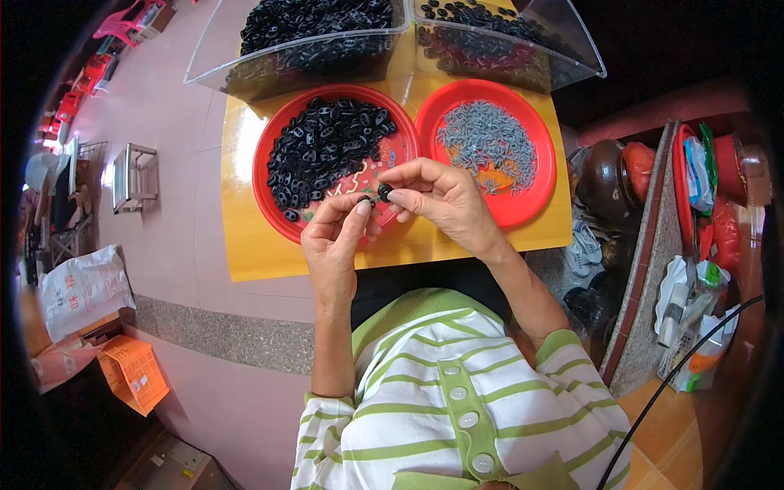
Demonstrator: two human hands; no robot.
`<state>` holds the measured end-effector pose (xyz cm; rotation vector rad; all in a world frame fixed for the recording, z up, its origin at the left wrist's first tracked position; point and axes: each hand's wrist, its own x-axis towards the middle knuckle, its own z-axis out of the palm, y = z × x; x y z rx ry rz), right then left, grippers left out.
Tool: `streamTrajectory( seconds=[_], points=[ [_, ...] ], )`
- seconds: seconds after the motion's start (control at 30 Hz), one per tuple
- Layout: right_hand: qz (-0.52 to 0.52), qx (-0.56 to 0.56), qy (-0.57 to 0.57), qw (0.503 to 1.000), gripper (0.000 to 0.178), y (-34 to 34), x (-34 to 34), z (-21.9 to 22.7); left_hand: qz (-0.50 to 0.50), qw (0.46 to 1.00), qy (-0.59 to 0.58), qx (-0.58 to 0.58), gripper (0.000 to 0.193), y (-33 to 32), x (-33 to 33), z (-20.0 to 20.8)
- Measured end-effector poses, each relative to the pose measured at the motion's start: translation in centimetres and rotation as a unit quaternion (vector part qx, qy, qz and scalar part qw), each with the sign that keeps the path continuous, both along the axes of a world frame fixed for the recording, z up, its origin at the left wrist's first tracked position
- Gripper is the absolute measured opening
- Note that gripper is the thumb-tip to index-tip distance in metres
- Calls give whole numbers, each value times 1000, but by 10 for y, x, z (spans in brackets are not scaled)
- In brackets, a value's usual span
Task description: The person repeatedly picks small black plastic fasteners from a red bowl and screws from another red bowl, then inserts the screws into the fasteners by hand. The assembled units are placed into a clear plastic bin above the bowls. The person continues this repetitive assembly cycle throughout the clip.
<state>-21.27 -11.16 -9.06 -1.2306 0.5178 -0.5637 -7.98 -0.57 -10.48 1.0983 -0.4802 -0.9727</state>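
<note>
My left hand (333,234) and my right hand (447,204) meet over the front right part of a red plate (263,181). Between my right thumb and fingers is a small rounded black plastic piece (384,192). The left thumb and forefinger pinch another small dark piece (367,200), mostly covered by the fingertips. The two pieces are close together; whether they touch I cannot tell. A heap of black oval plastic parts (318,151) with holes fills much of this plate. Beside it, a second red plate (545,175) holds many thin grey screw-like pins (490,139).
Both plates rest on a yellow tabletop (245,253). Along its far edge stand a clear bin (208,73) full of black parts and another clear bin (584,53) with fewer. A metal stool (135,178) is on the floor at left. Jars (604,180) and bags crowd the right side.
</note>
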Motion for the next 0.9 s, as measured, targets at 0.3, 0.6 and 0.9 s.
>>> streamTrajectory(
  seconds=[0.3, 0.6, 0.9],
  points=[
    [-29, -6, 51, 998, 18, -5, -6, -2, 8, 999, 30, 18, 10, 1, 1, -3],
    [-23, 57, -12, 998, 18, -5, -1, -7, -2, 999, 48, 7, 11, -6, -5, -3],
    [-34, 5, -20, 999, 18, -5, 7, -19, 12, 999, 41, 12, 10, -2, 2, -9]
  ],
)
